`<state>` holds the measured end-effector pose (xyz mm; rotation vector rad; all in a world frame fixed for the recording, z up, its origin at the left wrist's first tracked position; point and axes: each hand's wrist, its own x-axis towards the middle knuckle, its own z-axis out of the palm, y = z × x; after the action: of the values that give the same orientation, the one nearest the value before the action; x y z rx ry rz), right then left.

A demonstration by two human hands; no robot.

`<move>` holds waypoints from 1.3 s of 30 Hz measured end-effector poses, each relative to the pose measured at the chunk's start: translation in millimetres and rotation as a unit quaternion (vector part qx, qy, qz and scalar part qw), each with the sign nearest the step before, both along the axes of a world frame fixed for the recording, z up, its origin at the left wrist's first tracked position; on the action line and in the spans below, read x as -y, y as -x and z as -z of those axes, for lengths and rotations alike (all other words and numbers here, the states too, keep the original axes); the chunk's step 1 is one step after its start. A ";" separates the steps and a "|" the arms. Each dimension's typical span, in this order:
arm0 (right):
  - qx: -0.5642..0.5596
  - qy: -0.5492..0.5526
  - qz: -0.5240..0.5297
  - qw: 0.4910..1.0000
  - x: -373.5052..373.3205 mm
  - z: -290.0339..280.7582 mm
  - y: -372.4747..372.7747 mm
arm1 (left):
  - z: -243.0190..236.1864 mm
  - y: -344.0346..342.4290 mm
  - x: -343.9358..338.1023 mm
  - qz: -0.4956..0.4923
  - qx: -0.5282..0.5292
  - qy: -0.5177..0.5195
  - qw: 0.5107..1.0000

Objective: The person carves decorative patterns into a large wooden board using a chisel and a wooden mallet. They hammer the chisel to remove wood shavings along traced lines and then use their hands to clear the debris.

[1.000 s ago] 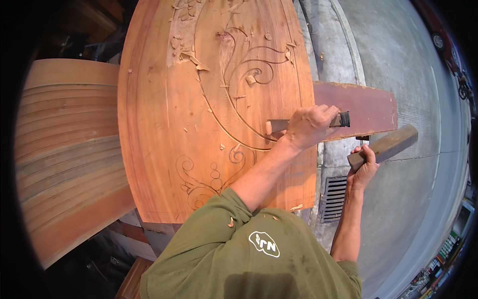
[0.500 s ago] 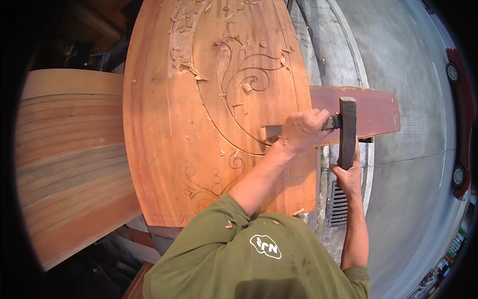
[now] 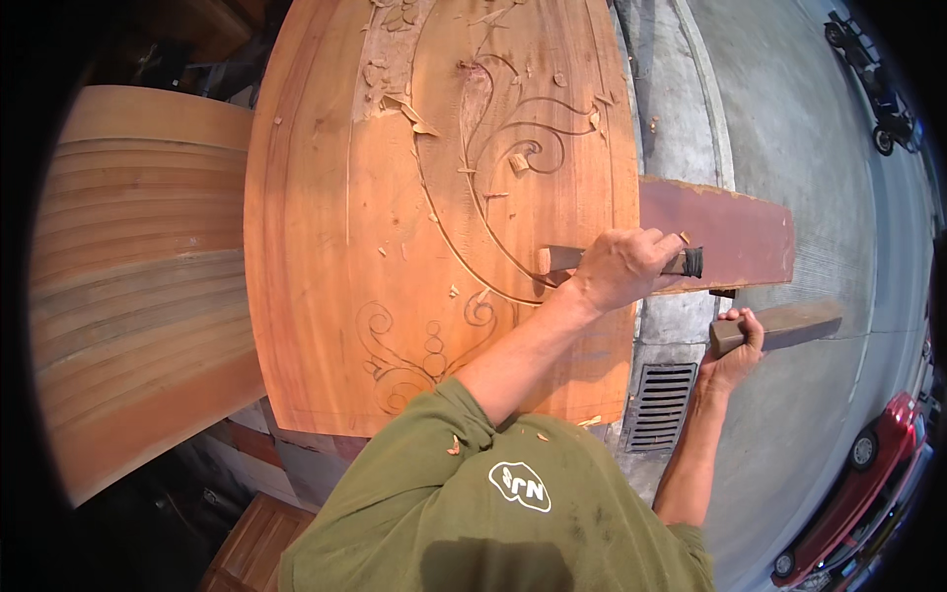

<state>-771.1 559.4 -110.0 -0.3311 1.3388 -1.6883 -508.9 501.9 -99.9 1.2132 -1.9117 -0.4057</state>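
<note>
A large wooden panel [image 3: 306, 247] lies before me, carved with curved grooves and drawn scrolls. On its right part my left hand [image 3: 619, 268] is closed around a chisel [image 3: 565, 258] held nearly level. The wide blade end points left, with its edge near the lower end of a long curved groove; its dark-wrapped handle end sticks out to the right. Apart from the chisel, down to the right, my right hand [image 3: 732, 369] grips one end of a wooden mallet block [image 3: 797, 325], whose other end points right.
Wood chips [image 3: 520, 163] and shavings lie on the panel. A reddish-brown board [image 3: 740, 232] juts out beyond its right edge. Ribbed wooden boards [image 3: 148, 276] lie at left. A drain grate [image 3: 661, 407] is set in the ground; a red car [image 3: 856, 483] and a motorbike [image 3: 878, 94] stand farther right.
The mallet block has swung from upright against the chisel's handle end to lying out at the right, away from it. My left hand keeps its hold on the chisel. The view has turned somewhat.
</note>
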 end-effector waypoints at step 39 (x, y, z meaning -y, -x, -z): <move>-0.279 -0.069 -0.327 0.900 -23.8 -5.7 -33.6 | 3.5 -16.9 -0.2 -0.019 0.022 -0.022 0.999</move>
<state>-737.5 583.2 -104.3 -1.1114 1.5075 -0.9474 -492.0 502.1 -103.5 1.2942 -1.9233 -0.4054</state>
